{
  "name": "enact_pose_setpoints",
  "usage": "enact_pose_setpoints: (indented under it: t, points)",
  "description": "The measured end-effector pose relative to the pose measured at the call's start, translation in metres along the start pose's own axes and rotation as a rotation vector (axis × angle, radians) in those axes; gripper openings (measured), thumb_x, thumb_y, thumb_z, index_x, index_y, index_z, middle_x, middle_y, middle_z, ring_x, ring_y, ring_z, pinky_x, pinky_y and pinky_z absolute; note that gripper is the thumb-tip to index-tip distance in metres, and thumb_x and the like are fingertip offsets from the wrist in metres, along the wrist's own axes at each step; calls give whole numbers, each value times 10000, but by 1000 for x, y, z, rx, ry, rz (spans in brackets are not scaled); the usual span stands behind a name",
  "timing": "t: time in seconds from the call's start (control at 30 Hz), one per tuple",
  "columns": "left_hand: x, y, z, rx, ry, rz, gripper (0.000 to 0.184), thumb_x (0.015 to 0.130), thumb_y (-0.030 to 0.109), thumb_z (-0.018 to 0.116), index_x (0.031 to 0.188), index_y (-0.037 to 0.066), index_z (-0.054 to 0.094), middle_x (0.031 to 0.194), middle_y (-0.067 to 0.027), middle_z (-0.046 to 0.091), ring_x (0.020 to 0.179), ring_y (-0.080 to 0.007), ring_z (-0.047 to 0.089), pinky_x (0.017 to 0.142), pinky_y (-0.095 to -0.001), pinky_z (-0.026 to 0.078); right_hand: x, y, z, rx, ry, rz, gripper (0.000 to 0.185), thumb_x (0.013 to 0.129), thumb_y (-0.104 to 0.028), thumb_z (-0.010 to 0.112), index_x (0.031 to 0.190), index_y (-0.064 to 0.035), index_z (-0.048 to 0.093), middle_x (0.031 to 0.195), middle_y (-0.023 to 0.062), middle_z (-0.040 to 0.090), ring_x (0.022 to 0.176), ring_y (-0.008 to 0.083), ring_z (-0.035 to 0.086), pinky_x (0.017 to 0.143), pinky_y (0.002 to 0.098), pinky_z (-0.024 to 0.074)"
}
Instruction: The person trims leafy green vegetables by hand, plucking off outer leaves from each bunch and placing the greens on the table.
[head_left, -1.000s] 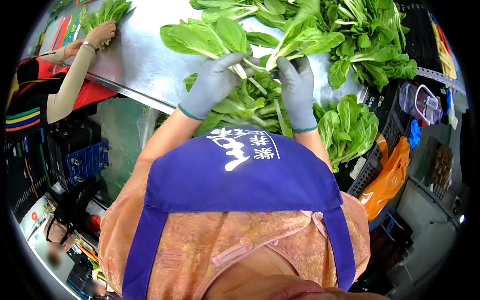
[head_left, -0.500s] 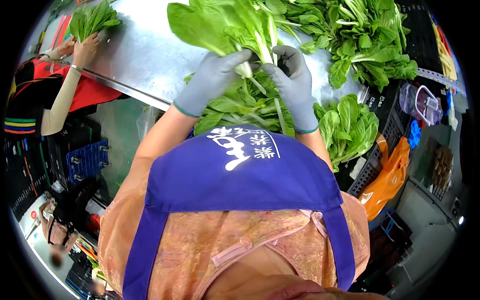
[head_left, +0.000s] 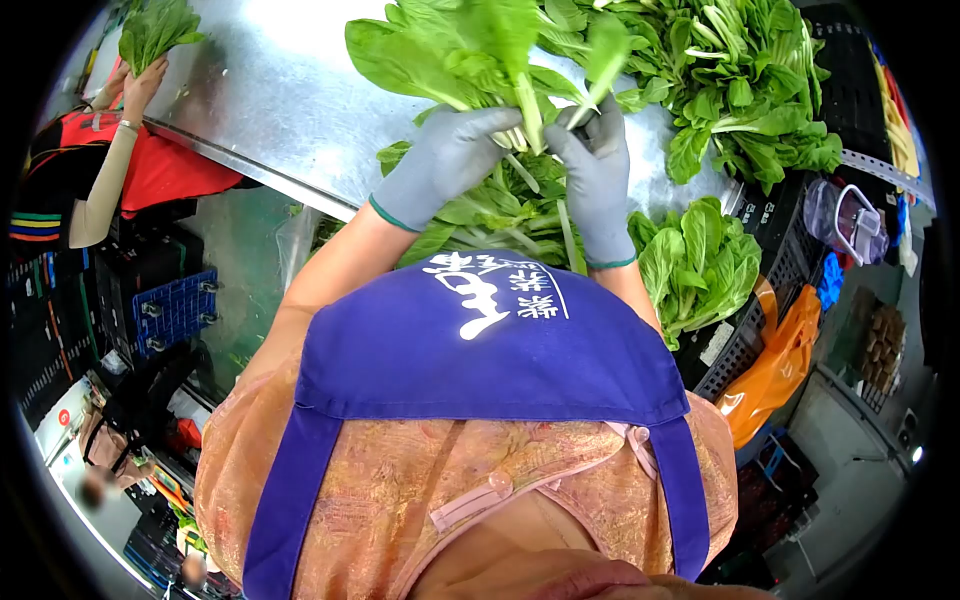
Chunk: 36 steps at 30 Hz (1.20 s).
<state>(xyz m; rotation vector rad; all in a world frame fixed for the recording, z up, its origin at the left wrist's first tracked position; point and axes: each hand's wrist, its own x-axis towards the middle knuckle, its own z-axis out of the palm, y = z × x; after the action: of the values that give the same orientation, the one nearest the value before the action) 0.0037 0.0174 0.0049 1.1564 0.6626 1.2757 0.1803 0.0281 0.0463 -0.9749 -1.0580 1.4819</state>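
Observation:
My left hand (head_left: 445,160), in a grey glove, is closed around the pale stalks of a bunch of leafy greens (head_left: 440,60) above the metal table. Beside it, my right hand (head_left: 597,175), gloved in grey too, pinches a single leaf (head_left: 605,60) by its stem, apart from the bunch. That leaf and part of the bunch are blurred. Loose greens (head_left: 490,215) lie below my hands, in front of the apron. A big pile of greens (head_left: 745,90) sits at the upper right, and a smaller heap (head_left: 700,260) rests near my right forearm.
The metal table (head_left: 270,90) runs off to the upper left. Across it a co-worker's hand (head_left: 145,90) holds up another bunch of greens (head_left: 155,30). Black crates (head_left: 735,345), an orange bag (head_left: 775,365) and a clear plastic jug (head_left: 850,215) stand at the right.
My right hand has moved slightly away from the bunch, now with a single leaf upright in its fingers. The bunch in my left hand has shifted slightly. The co-worker's bunch appears farther left.

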Motion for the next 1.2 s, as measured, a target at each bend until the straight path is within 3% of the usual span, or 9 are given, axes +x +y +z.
enact_pose_setpoints:
  t: [0.07,0.17,0.33,0.47,0.57,0.77,0.93,1.03,1.2]
  points:
    - [7,5,5,-588,195,-247,375,964,72,553,1323,-35,535,1295,-149,602,1155,-255,597,1047,-445,451,2,12,-10,143,32,13,628,860,-25,685,1397,28,363,959,51,556,847,120,550,764,272,473]
    - [14,8,-1,-798,360,-288,293,914,-71,568,1204,-59,611,1264,-172,608,1115,-265,622,948,-402,523,7,21,-25,165,87,-45,526,853,-25,693,1311,19,439,939,32,535,824,112,535,744,262,447]
    - [1,3,-5,1023,97,119,549,796,-98,601,1258,196,650,1078,-73,718,889,-202,715,770,-300,595,6,5,-2,-385,-30,-42,354,809,-160,756,1082,9,606,872,31,604,738,106,551,656,250,450]
    - [-7,6,4,1093,81,208,419,863,-38,609,1236,146,664,1166,-68,704,933,-177,703,835,-274,567,8,4,-1,-644,43,60,254,818,-181,760,976,0,678,802,20,632,664,93,532,628,255,451]
    - [1,5,7,643,123,313,350,919,26,621,1262,97,628,1145,-48,709,1002,-162,681,936,-288,523,3,-1,6,-289,62,67,167,856,-149,717,906,0,661,767,25,626,644,95,537,601,259,448]
    - [6,22,10,-411,281,-231,225,955,47,597,1158,93,682,1060,-75,710,998,-227,677,975,-343,514,-3,12,-23,-54,105,114,205,904,-131,663,1033,-15,552,820,46,609,669,103,568,568,243,463]
    - [-3,30,-30,-31,183,-56,382,955,73,595,1315,-30,517,1166,-130,623,1044,-269,645,965,-422,506,-8,-1,-56,-1120,-782,121,298,837,-211,714,1045,-28,601,853,121,632,725,265,608,662,358,505]
    - [-11,33,-51,-437,294,-134,424,951,47,576,1357,-2,466,1200,-108,576,1053,-246,628,934,-420,516,8,-4,-60,-1017,-704,-22,362,821,-269,720,1092,-52,619,896,151,636,804,327,621,739,397,512]
    - [-16,48,-36,-310,297,-256,330,968,84,574,1290,68,505,1334,-168,535,1168,-293,593,952,-480,543,112,15,-31,-1155,-369,-385,236,874,-220,664,1072,-93,644,1030,140,662,955,324,643,810,406,520]
